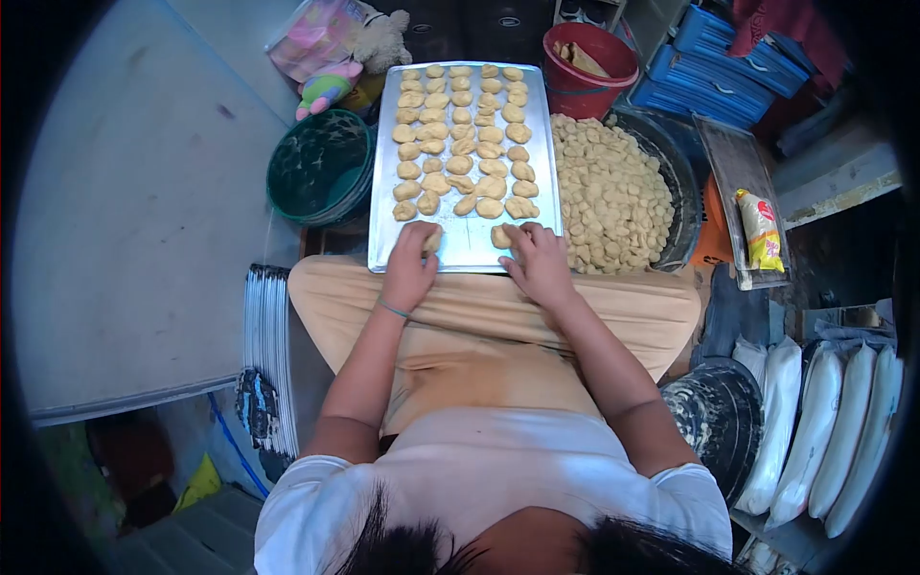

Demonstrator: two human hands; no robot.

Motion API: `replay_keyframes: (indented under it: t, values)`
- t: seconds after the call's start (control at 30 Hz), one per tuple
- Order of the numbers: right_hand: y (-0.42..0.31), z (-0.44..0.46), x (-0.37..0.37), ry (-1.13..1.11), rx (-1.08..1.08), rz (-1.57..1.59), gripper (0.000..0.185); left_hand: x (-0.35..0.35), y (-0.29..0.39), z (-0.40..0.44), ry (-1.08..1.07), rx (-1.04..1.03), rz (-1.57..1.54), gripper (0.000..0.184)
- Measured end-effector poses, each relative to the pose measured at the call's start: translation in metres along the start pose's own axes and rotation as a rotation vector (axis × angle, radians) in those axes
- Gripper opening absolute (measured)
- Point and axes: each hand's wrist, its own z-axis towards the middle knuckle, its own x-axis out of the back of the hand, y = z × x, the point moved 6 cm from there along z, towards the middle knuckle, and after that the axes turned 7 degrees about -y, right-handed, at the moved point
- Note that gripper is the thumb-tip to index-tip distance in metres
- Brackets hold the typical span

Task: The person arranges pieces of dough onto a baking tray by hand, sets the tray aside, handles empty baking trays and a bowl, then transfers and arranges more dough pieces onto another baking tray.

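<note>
Left grip (pixel 410 261), right grip (pixel 543 264) on dough pieces (pixel 500 237), pale yellow, perhaps roundish

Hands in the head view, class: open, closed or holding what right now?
Left hand: closed, holding one dough piece.
Right hand: closed, holding another dough piece.

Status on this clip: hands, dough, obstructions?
Left hand holding one dough piece, right hand another, both at near end of tray. Dough rows beyond. Nothing visibly blocking either hand.
</note>
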Motion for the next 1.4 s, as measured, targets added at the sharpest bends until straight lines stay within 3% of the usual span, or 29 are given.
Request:
replay_keyframes:
  t: [0.03, 0.2, 0.27, 0.37, 0.43, 0.57, 0.7, 0.83, 0.93, 1.03, 1.07, 1.13, 1.3, 1.4]
  values:
    - [-0.004, 0.000, -0.008, 0.004, 0.006, 0.025, 0.039, 0.006, -0.013, -0.005, -0.003, 0.123, -0.072, 0.052]
    - [-0.047, 0.042, -0.043, -0.029, 0.216, 0.191, 0.029, 0.030, -0.032, -0.006, 0.132, 0.029, 0.039, 0.053]
    - [-0.058, 0.058, -0.050, 0.021, 0.182, 0.190, 0.025, 0.036, -0.031, -0.004, 0.237, 0.057, -0.007, 0.051]
    - [-0.057, 0.060, -0.048, 0.039, 0.157, 0.182, 0.023, 0.031, -0.062, -0.006, 0.269, 0.257, -0.394, 0.045]
    - [-0.051, 0.050, -0.045, -0.035, 0.075, 0.129, 0.022, 0.032, -0.070, -0.009, 0.315, 0.231, -0.426, 0.043]
    - [-0.046, 0.038, -0.023, 0.019, 0.144, 0.153, 0.017, 0.032, -0.065, -0.011, 0.264, 0.279, -0.499, 0.044]
    - [-0.019, 0.036, -0.028, 0.137, -0.021, 0.472, 0.011, 0.023, -0.067, -0.008, 0.238, 0.312, -0.693, 0.043]
    - [-0.024, 0.050, -0.040, -0.030, 0.101, 0.327, 0.012, 0.019, -0.073, -0.006, 0.275, 0.385, -0.763, 0.042]
    - [-0.043, 0.044, -0.024, 0.045, 0.129, 0.169, 0.018, 0.028, -0.065, -0.006, 0.278, 0.393, -0.770, 0.040]
    - [-0.084, 0.053, -0.015, 0.066, 0.287, 0.230, 0.052, 0.027, -0.035, -0.003, 0.217, 0.279, -0.750, 0.039]
    - [-0.097, 0.059, -0.015, 0.008, 0.305, 0.231, 0.054, 0.027, -0.024, -0.002, 0.186, 0.221, -0.739, 0.038]
    - [-0.102, 0.071, -0.042, -0.164, 0.255, 0.199, 0.049, 0.035, -0.017, -0.001, 0.262, 0.182, -0.670, 0.036]
    - [-0.108, 0.083, -0.061, -0.065, 0.279, 0.300, 0.032, 0.063, -0.023, -0.006, 0.417, 0.151, -0.679, 0.030]
    - [-0.098, 0.088, -0.058, 0.008, 0.243, 0.315, 0.022, 0.063, -0.035, -0.012, 0.296, 0.225, -0.586, 0.026]
